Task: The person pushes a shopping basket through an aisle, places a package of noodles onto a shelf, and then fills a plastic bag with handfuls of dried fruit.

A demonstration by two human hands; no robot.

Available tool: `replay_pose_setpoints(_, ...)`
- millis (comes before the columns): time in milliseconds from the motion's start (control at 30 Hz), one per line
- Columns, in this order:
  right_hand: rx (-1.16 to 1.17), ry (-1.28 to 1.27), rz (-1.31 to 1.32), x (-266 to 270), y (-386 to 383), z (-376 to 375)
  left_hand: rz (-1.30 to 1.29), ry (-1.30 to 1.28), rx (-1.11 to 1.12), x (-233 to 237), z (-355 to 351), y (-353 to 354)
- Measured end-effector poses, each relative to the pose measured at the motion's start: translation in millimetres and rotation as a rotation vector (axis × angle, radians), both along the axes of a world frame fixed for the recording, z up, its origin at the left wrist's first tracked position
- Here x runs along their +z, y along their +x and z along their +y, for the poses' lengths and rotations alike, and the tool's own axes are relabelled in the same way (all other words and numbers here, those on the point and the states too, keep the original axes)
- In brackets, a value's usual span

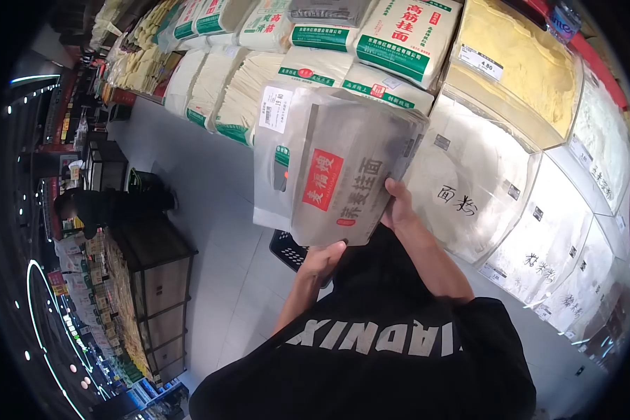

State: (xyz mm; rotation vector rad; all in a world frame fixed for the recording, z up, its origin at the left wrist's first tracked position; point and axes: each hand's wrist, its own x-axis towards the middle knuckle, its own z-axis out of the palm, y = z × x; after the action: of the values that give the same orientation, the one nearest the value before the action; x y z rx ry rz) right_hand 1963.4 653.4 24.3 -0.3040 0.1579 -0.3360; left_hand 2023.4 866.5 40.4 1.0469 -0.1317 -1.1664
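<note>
Both hands hold a grey pack of dried noodles [329, 189] with a red label, tilted in front of my chest. My left hand [322, 259] grips its near edge, thumb on the front, other fingers hidden behind. Around the right edge is my right hand [399, 203], also with the thumb showing. A clear plastic bag [269, 175] with a white price sticker [276, 108] lies against the pack's left side. Just beyond are white-and-green noodle packs [315, 63] on the shelf, partly covered by the held pack.
Flour bins [462, 182] with clear lids stand at the right, and a yellow-filled bin [518, 77] sits farther back. A black basket [287, 250] shows under the pack. At left, a person in dark clothes [119, 206] is by a display stand [150, 287] across the tiled floor [220, 210].
</note>
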Motion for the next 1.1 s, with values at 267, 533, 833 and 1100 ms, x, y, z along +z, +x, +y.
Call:
replay_pose_setpoints(267,-0.336,-0.339,0.287,39.5,49.2,-108.2,-0.116,-0.082,0.146,-1.7,-105.3,156.2)
replay_pose_setpoints(533,-0.520,-0.265,0.317,18.3,114.6,-174.6,-0.819,0.139,-0.167,32.5,-296.4,314.0)
replay_pose_setpoints(833,-0.730,-0.061,0.496,-41.0,149.8,-252.1,-1.179,0.044,-0.332,-48.2,-412.5,351.7)
replay_pose_setpoints(1100,-0.649,-1.871,1.414,-21.2,139.7,-239.8,-1.439,0.173,-0.140,-66.2,-389.9,311.9)
